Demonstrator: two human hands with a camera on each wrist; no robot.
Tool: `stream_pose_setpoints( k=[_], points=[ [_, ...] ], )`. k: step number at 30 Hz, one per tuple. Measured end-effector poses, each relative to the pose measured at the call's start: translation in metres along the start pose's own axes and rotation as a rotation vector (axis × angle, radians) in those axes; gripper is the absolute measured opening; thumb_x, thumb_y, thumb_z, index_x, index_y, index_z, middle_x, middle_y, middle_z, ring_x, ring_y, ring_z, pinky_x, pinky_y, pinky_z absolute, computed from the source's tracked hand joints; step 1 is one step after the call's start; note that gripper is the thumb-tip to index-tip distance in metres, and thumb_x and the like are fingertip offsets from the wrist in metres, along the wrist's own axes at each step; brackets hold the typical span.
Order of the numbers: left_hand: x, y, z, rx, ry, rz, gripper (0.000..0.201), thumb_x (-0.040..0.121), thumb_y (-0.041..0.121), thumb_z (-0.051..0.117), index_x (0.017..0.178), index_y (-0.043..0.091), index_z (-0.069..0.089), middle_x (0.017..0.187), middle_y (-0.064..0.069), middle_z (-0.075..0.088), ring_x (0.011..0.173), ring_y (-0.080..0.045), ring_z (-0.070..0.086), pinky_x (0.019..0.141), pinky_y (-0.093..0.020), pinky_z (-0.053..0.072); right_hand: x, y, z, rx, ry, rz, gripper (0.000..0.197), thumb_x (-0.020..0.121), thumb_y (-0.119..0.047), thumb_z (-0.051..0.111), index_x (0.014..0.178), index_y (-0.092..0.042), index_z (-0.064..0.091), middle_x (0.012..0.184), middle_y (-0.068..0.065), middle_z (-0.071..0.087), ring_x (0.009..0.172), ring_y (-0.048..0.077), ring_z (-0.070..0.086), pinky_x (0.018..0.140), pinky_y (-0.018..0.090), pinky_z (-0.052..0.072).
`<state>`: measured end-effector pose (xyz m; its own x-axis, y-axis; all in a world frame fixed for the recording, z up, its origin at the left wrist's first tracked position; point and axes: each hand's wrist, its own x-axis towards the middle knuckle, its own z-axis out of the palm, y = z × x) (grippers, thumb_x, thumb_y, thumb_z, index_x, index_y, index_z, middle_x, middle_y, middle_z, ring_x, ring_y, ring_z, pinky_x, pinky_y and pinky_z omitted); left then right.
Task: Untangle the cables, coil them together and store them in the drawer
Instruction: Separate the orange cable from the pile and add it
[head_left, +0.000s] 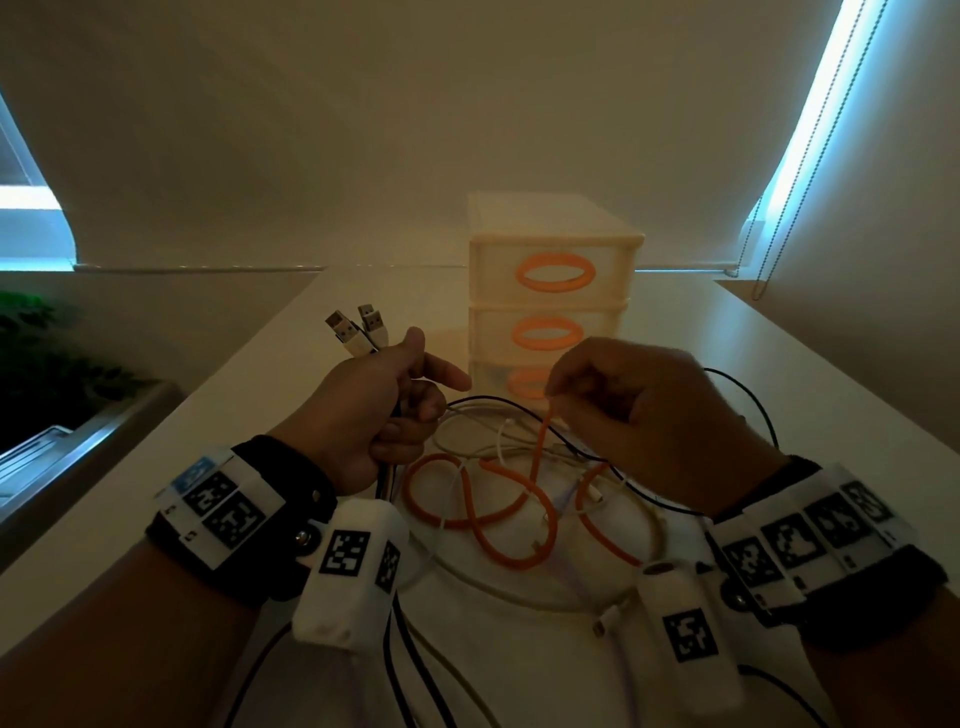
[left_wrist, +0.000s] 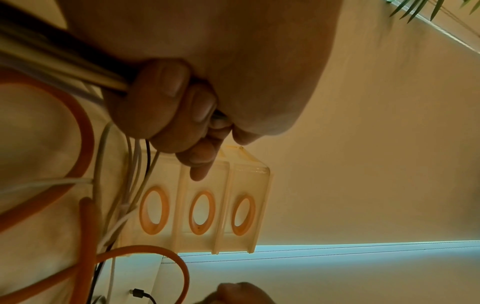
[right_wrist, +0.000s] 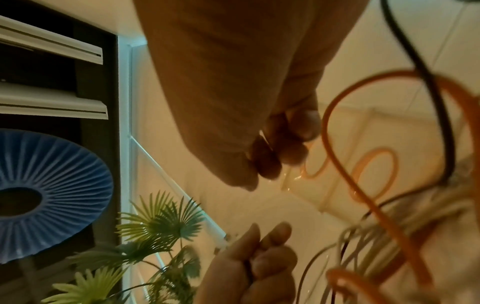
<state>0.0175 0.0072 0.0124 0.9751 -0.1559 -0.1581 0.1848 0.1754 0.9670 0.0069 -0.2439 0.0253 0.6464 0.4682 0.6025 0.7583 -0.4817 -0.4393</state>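
Observation:
A tangle of cables lies on the white table (head_left: 270, 374): an orange cable (head_left: 470, 512), white cables (head_left: 457, 444) and a black cable (head_left: 498, 401). My left hand (head_left: 387, 405) grips a bundle of cable ends, and two USB plugs (head_left: 356, 327) stick up above its fist. In the left wrist view my left hand (left_wrist: 182, 115) has curled fingers round the bundled cables (left_wrist: 59, 61). My right hand (head_left: 623, 400) pinches the orange cable's upper end and holds it above the tangle. In the right wrist view the orange cable (right_wrist: 345, 176) loops beside my right hand (right_wrist: 280, 148).
A pale drawer unit (head_left: 550, 291) of three shut drawers with orange oval handles stands just behind the hands. A roller blind with a bead chain (head_left: 779, 228) hangs at the back right. A green plant (head_left: 47, 358) stands left of the table.

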Motion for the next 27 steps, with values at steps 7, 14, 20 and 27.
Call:
stream_pose_setpoints(
  k=[7,14,20,27],
  points=[
    [0.001,0.001,-0.002,0.005,0.008,-0.004,0.059,0.105,0.052,0.034,0.105,0.002,0.066,0.059,-0.004,0.043,0.037,-0.009,0.019,0.038,-0.015,0.015,0.001,0.000,-0.019,0.040,-0.027,0.118,0.014,0.087,-0.006,0.069,0.090,-0.020,0.070,0.071,-0.004,0.069,0.061,0.013,0.068,0.056,0.018,0.053],
    [0.002,-0.001,-0.002,0.004,0.006,-0.019,0.060,0.105,0.052,0.035,0.105,0.001,0.066,0.059,-0.004,0.043,0.037,-0.008,0.019,0.037,-0.013,0.016,-0.004,0.026,-0.039,-0.138,-0.550,0.440,0.014,0.087,-0.015,0.072,0.084,-0.029,0.072,0.076,-0.012,0.074,0.069,0.008,0.073,0.063,0.022,0.057],
    [0.001,-0.001,-0.001,0.021,0.019,-0.011,0.060,0.105,0.052,0.035,0.107,0.001,0.066,0.059,-0.004,0.043,0.038,-0.009,0.020,0.037,-0.014,0.016,-0.004,0.026,-0.048,-0.253,-0.502,0.362,0.018,0.082,-0.017,0.072,0.082,-0.035,0.073,0.078,-0.014,0.070,0.075,-0.001,0.065,0.075,0.024,0.057],
    [0.003,-0.002,-0.003,0.018,0.018,-0.013,0.060,0.105,0.052,0.035,0.105,0.001,0.066,0.058,-0.004,0.043,0.037,-0.008,0.020,0.036,-0.014,0.017,-0.005,0.036,-0.067,-0.348,-0.220,0.403,0.019,0.084,-0.018,0.074,0.081,-0.033,0.064,0.071,-0.005,0.070,0.061,0.004,0.064,0.060,0.017,0.045]
  ],
)
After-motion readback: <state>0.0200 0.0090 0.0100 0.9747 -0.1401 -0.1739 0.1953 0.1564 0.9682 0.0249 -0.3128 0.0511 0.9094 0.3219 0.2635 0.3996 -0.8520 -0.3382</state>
